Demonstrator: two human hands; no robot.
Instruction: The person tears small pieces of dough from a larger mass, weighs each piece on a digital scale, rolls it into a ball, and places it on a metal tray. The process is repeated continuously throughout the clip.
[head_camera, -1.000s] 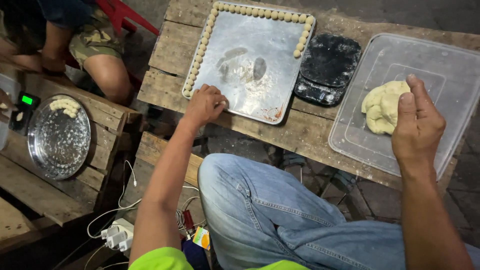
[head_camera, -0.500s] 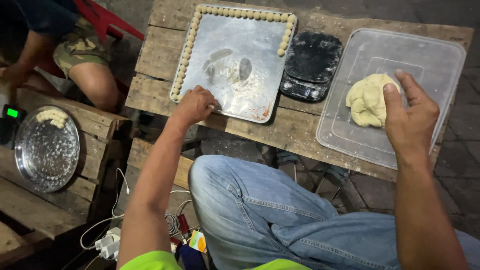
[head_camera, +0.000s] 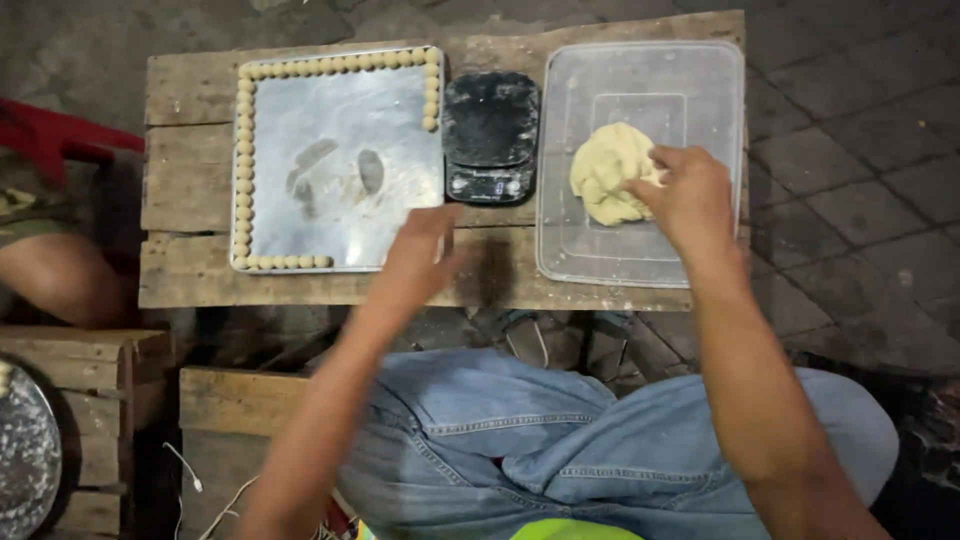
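The right hand (head_camera: 690, 195), in the upper right of the frame, reaches into a clear plastic tub (head_camera: 700, 70) and has its fingers closed on the right edge of a pale yellow lump of dough (head_camera: 605, 175). The dough lies near the middle of the tub, a little toward its left wall, and the tub rests on the right end of a low wooden table (head_camera: 190, 95).

The left hand (head_camera: 420, 255) hangs at the centre of the frame, above the table's near edge and just at the lower right corner of a metal tray (head_camera: 340, 210). It is blurred, so whether its fingers are apart or together cannot be told; nothing shows in it.

The tray fills the left half of the table. Small dough balls (head_camera: 243, 160) run in a line down its left rim, along the top rim, partway down the right rim and partway along the bottom rim; its middle is bare and smeared. A black kitchen scale (head_camera: 490, 135), dusted with flour, sits between tray and tub, just beside both.

The person's jeans (head_camera: 520, 440) fill the lower middle. At the left edge shows another person's bare knee (head_camera: 50, 280), and a round metal plate (head_camera: 25, 450) lies on a wooden crate (head_camera: 95, 400) in the lower left corner.
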